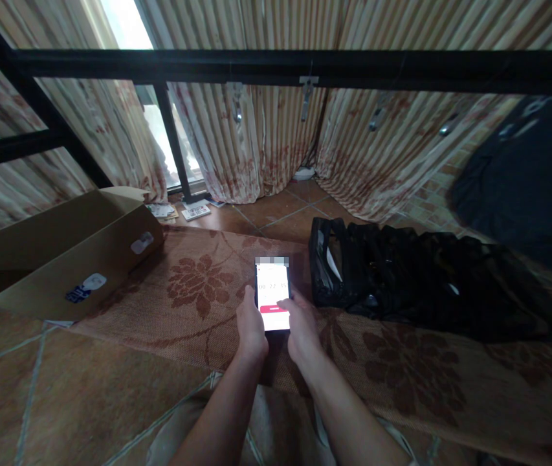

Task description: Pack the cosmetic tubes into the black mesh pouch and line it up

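Observation:
A smartphone (274, 296) with a bright white screen is held upright in front of me, over a patterned mat. Its screen shows timer digits and a red button. My left hand (251, 321) is closed around the phone's left edge. On the opposite edge, my right hand (302, 323) also grips it, with the thumb over the screen by the red button. The fingers behind the phone are hidden.
On the left stands an open cardboard box (69, 272). A black shoe organizer or bag (402, 278) lies on the floral mat (217, 323) at right. A black metal bar with clips (276, 68) crosses before striped curtains (276, 136). Papers (196, 211) lie on the tiles.

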`<state>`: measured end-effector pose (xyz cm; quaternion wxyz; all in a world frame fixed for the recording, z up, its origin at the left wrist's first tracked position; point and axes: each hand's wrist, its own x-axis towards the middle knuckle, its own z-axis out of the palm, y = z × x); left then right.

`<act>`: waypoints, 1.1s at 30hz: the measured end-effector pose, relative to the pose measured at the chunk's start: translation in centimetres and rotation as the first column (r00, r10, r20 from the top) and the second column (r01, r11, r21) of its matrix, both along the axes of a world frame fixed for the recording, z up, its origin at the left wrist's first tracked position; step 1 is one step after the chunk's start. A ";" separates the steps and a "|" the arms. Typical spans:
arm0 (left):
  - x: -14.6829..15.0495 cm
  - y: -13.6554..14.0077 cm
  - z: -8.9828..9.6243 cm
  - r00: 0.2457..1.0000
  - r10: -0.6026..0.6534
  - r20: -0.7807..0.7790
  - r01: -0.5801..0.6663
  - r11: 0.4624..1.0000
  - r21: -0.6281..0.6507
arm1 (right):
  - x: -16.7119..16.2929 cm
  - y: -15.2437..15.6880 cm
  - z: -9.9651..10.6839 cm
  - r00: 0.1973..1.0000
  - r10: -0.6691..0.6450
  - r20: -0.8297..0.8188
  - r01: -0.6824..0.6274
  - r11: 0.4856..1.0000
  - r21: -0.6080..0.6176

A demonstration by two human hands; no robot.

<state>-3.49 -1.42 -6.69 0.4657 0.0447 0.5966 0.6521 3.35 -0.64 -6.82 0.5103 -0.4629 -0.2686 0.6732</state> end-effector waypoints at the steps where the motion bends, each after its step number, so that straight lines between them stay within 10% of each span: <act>1: 0.0 0.0 0.1 1.000 0.003 -0.006 -0.003 1.000 -0.004 | 0.0 0.0 0.0 1.000 0.001 0.002 -0.001 1.000 0.002; 33: 0.1 0.0 0.3 1.000 0.000 0.010 0.000 1.000 -0.027 | 0.0 0.1 -0.4 1.000 -0.003 0.017 0.003 1.000 -0.009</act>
